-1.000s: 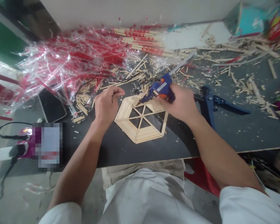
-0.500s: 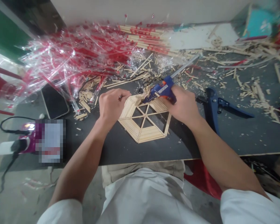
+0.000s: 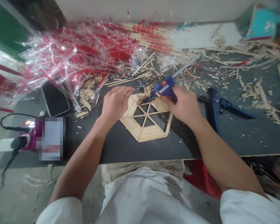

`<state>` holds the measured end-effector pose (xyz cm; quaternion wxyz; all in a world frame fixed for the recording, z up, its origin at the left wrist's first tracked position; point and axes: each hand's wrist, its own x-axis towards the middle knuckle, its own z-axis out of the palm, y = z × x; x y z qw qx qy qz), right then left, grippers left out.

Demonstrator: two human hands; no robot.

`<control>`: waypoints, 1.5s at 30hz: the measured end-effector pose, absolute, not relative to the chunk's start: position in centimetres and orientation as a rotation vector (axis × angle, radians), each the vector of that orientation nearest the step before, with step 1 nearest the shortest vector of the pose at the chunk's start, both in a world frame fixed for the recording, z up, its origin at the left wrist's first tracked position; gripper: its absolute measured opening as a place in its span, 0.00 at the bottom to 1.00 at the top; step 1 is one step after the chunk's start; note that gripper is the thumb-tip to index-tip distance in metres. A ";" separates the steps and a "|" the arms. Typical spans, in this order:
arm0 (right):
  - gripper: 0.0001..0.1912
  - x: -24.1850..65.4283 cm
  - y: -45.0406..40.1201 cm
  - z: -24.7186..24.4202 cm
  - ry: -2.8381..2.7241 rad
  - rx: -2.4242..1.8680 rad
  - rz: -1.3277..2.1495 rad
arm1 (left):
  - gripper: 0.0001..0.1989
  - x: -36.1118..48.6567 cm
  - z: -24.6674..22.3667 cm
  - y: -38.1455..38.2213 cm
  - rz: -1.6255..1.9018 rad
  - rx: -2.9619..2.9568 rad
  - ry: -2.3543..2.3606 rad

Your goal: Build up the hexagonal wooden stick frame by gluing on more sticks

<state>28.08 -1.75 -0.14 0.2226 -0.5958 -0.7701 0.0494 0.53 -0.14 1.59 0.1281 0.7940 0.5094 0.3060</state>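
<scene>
A hexagonal frame (image 3: 151, 130) of thin wooden sticks, with spokes crossing at its middle, lies flat on the dark table. My right hand (image 3: 185, 101) is wrapped round a blue glue gun (image 3: 164, 88), whose nozzle points down-left at the frame's upper side. A clear glue stick (image 3: 186, 66) juts from the gun's back. At the frame's upper left, my left hand (image 3: 115, 101) is closed with its fingers curled together; what they hold, if anything, is hidden. Bits of wood cling round the gun's nozzle end.
Blue-handled cutters (image 3: 214, 107) lie right of my right hand. Red and clear plastic wrappers (image 3: 84, 53) pile up at the back left, beside bundled chopsticks (image 3: 151, 39). A black phone (image 3: 56, 98), a purple power strip (image 3: 29, 135) and a blurred screen (image 3: 51, 140) are at the left. Wood scraps (image 3: 259, 93) litter the right.
My left hand's fingers have lifted slightly and shifted away from the frame's upper-left edge. The glue gun stays at nearly the same spot on the frame; the whole view has shifted a little.
</scene>
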 end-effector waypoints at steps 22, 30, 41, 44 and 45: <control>0.15 28.4 -1.6 0.0 -1.960 -1.731 0.123 | 0.25 0.9 0.6 1.0 0.734 1.969 1.406; 0.14 28.7 -1.3 -0.1 -1.900 -1.751 0.131 | 0.06 1.6 0.7 0.8 0.845 1.833 1.458; 0.18 29.6 -0.6 0.2 -1.783 -1.858 0.072 | 0.14 0.7 0.9 0.9 1.008 1.865 1.610; 0.20 30.5 -0.2 0.3 -1.735 -1.899 0.053 | 0.13 0.4 1.2 0.7 1.033 1.842 1.594; 0.20 30.7 -0.1 0.3 -1.721 -1.913 0.060 | 0.13 0.3 1.2 0.7 1.039 1.841 1.578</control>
